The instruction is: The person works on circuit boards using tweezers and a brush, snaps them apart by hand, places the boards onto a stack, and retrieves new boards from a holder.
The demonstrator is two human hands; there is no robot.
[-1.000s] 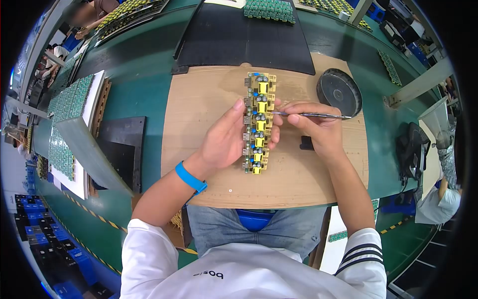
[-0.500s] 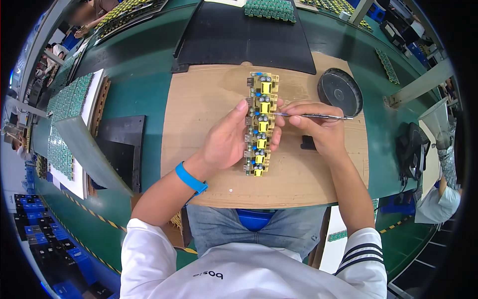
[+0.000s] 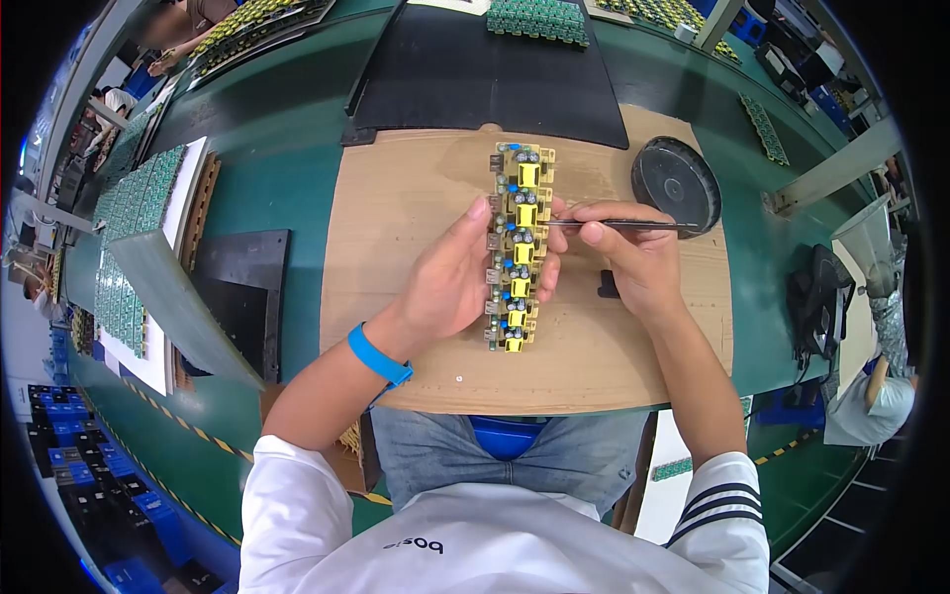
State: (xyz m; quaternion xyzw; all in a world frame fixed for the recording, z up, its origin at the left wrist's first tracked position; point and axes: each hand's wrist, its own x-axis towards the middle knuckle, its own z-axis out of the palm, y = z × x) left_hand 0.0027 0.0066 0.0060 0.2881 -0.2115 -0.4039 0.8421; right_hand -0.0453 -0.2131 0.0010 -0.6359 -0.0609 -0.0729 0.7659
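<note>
My left hand (image 3: pixel 452 272) grips a long strip of circuit boards (image 3: pixel 520 252) from beneath, its thumb on the left edge and fingertips showing at the right edge. Yellow transformers, blue parts and small capacitors run down the strip's upper face. Between the thumb and fingers of my right hand (image 3: pixel 638 252) are thin metal tweezers (image 3: pixel 623 224), lying nearly level with their tip at the strip's right side. Whether the tip touches a component is too small to tell. A cardboard sheet (image 3: pixel 416 371) lies under both hands.
A round black dish (image 3: pixel 677 188) stands at the cardboard's right, with a small black object (image 3: pixel 607 284) nearer my right hand. Stacked green boards (image 3: pixel 139 247) are at left behind a slanted grey panel (image 3: pixel 183 302). A black mat (image 3: pixel 495 79) lies ahead, bearing more boards (image 3: pixel 537 22).
The tweezers have turned slightly in my right hand, and that hand has shifted a little left. My left hand and the strip stay almost still. A board strip at far right has slid slightly left.
</note>
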